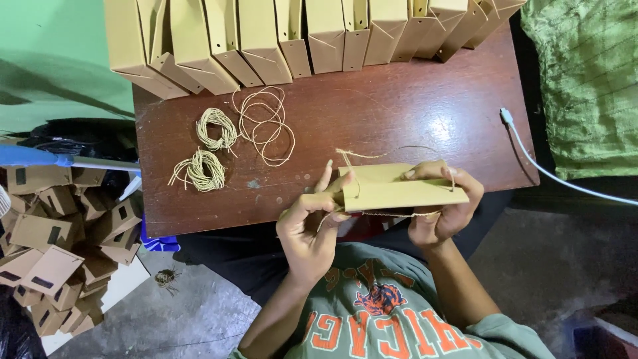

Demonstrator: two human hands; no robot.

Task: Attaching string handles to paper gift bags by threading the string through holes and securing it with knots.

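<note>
I hold a flat folded brown paper bag (399,189) over the near edge of a dark wooden table (399,106). My right hand (442,213) grips the bag's right end, thumb on top. My left hand (309,229) pinches a thin twine string (349,159) at the bag's left end; the string runs over and under the bag. Two small coils of twine (207,149) lie on the table's left part, with a looser looped string (267,125) beside them.
A row of several upright brown paper bags (299,36) lines the table's far edge. A white cable (531,156) crosses the table's right corner. A heap of folded brown bags (60,246) lies on the floor at left. Green cloth (588,80) is at right.
</note>
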